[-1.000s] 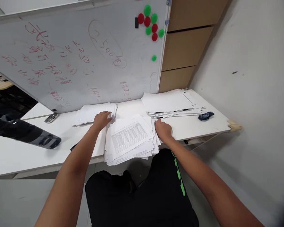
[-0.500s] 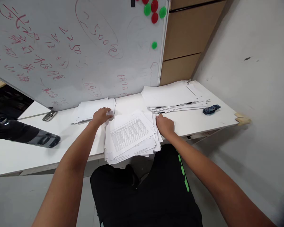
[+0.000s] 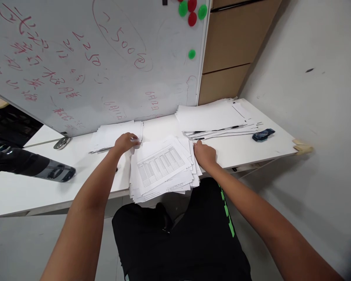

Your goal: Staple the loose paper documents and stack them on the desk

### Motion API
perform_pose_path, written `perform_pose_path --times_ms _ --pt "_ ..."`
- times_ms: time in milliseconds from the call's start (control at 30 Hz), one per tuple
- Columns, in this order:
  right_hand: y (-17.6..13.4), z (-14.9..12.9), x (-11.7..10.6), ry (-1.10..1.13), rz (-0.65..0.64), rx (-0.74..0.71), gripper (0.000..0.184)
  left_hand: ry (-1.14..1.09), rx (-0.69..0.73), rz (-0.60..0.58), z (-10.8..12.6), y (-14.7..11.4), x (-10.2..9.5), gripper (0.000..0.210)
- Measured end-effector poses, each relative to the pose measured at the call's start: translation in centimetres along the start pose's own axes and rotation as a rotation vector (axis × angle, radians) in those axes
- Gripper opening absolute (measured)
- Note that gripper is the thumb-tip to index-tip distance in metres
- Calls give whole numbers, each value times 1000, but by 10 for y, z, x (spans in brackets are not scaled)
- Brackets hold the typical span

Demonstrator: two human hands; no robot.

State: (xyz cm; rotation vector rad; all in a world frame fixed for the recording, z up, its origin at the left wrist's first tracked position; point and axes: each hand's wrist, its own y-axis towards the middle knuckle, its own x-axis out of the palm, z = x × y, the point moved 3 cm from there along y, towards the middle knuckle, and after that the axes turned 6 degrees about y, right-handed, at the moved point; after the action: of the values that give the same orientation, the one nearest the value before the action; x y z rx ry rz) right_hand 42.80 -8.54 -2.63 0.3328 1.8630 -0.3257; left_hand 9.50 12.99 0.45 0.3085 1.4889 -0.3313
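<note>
A messy stack of printed papers (image 3: pixel 163 168) lies at the table's front edge, its near sheets jutting out over my lap. The top sheet carries a printed table, and several sheets below it stick out at uneven angles. My left hand (image 3: pixel 126 143) is at the stack's far left corner, thumb and forefinger curled around the paper edge. On the opposite side, my right hand (image 3: pixel 204 155) is closed at the right edge, its fingers partly hidden. Behind my left hand sits a smaller pile of white paper (image 3: pixel 112 133).
A larger paper pile (image 3: pixel 210 117) lies at the back right, near a dark blue object (image 3: pixel 263 135). A black bottle-shaped object (image 3: pixel 32 162) and a computer mouse (image 3: pixel 61 143) are at left. A whiteboard (image 3: pixel 119 78) and cardboard boxes (image 3: pixel 228 50) stand behind the white table (image 3: pixel 236 152).
Both hands stay at the stack's edges, with the left fingers shifting only slightly. The whole view has moved a little; the papers lie as before.
</note>
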Motion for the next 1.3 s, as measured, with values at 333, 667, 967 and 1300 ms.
perform_pose_path --times_ms 333,667,967,1300 --pt "0 0 1 -6 10 1 40 72 19 -9 8 -4 -5 35" --pt "1 0 1 -7 11 4 38 375 111 -7 29 -15 -10 37" --pt "0 -1 -1 2 -10 5 38 470 142 24 33 -15 -5 37" --pt "0 0 -1 2 -21 -7 41 393 80 20 32 -8 -6 55"
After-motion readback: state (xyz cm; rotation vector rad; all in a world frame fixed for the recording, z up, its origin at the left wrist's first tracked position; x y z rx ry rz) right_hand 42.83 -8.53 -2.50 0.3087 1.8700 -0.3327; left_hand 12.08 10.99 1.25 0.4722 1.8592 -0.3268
